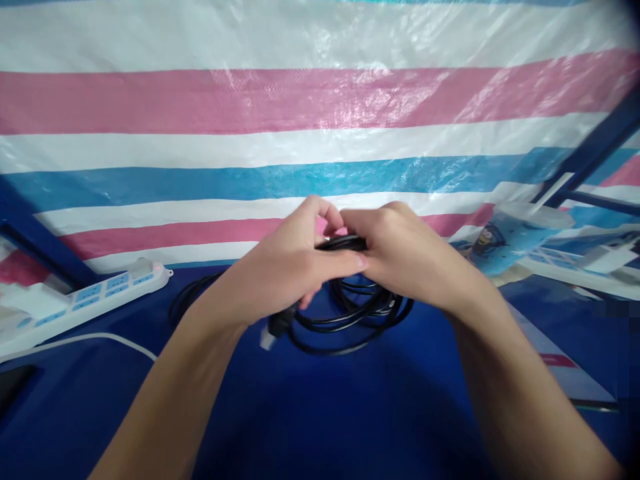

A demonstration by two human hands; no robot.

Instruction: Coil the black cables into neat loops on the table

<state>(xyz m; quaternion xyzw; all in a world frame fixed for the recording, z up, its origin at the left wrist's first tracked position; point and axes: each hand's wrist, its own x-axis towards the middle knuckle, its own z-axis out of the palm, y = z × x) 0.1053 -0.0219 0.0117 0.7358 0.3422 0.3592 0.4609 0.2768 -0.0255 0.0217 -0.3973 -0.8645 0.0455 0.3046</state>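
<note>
A coiled black cable [350,327] hangs in loops below my two hands, over the blue tabletop [320,413]. My left hand [295,253] is closed around the upper part of the coil, its thumb stretched across toward the other hand. Opposite it, my right hand [400,247] grips the same bundle, and the fingers of both hands meet at the top. A cable plug [280,323] with a black body and a pale, shiny end sticks out under my left hand. The fingertips behind the bundle are partly hidden.
A white power strip [120,290] lies at the left, near a white cord [100,335] and a dark flat object [15,383]. More black cable [187,293] rests behind my left wrist. A blue cup [510,237] with a straw stands at the right. Striped sheeting [300,100] hangs behind.
</note>
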